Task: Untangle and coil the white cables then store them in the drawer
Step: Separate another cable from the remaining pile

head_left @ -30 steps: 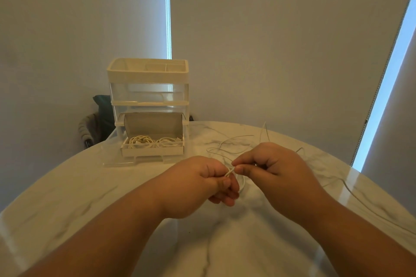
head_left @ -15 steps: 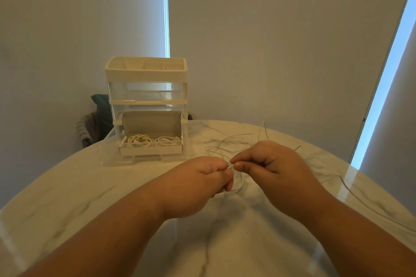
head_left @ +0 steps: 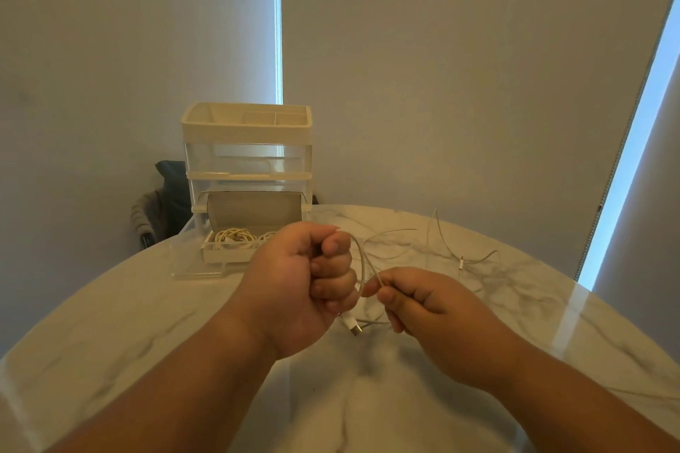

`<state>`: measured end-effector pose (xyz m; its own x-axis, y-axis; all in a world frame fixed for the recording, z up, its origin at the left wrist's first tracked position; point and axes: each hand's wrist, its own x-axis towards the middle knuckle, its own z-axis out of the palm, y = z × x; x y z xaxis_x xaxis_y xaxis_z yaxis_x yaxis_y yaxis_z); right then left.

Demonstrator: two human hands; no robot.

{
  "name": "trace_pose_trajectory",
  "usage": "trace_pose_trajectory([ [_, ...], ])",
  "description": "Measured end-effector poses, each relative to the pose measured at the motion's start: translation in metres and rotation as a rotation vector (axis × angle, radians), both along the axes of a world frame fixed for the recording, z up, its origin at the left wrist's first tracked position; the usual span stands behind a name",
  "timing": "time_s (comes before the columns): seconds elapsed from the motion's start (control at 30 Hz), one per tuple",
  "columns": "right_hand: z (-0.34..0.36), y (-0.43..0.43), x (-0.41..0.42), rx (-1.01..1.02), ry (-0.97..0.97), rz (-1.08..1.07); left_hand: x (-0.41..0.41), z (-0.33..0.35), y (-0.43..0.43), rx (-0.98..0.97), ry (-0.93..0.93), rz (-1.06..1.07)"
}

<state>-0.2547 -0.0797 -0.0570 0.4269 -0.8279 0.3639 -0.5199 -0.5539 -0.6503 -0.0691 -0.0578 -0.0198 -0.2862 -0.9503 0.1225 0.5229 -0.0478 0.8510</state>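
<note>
Across the whole near half of the scene spreads a round, marble-patterned bench (head_left: 140,335), its glossy top catching a pale streak of light on the right. Behind it hang light roller blinds (head_left: 460,66) with bright slits of daylight between them. At the far left of the bench stands a clear organiser (head_left: 247,162) with a cream tray on top; its bottom drawer (head_left: 220,257) is pulled out toward the viewer, and coiled white cables (head_left: 235,239) already lie inside it. Behind the organiser, off the far left edge of the bench, a dark chair back (head_left: 171,195) with something grey draped over it shows.

Both forearms reach in from the near edge. The left hand (head_left: 305,283) is raised just in front of the drawer, clenched into a fist around a loose white cable (head_left: 362,261); the cable arches out from the top of the fist and curves down its right side, and a white plug end (head_left: 351,325) pokes out below the fist. The right hand (head_left: 434,309), just beside it and lower, pinches the same cable between thumb and forefinger. The rest of the cable trails in loose, thin loops over the bench to the far right, where a small connector (head_left: 461,263) lies on the surface, well apart from the hands.
</note>
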Motion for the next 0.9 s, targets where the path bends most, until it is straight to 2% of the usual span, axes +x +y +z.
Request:
trace_pose_trajectory([
  [0.2,0.001,0.009,0.011,0.007,0.037,0.024,0.005,0.003,-0.005,0.036,0.197,0.122],
  [0.33,-0.001,0.012,0.017,0.051,0.136,0.054,0.011,0.001,-0.013,0.061,0.325,0.162],
  [0.47,-0.006,0.014,0.021,0.081,0.147,0.04,0.019,0.004,-0.018,0.088,0.378,0.175],
  [0.6,-0.006,0.018,0.022,0.154,0.227,0.093,0.016,0.003,-0.018,0.067,0.336,0.223],
  [0.73,-0.004,0.02,0.022,0.17,0.229,0.106,0.014,0.002,-0.017,0.038,0.287,0.279],
  [0.9,-0.001,0.02,0.02,0.116,0.246,0.099,0.008,-0.002,-0.018,-0.001,0.161,0.336],
])
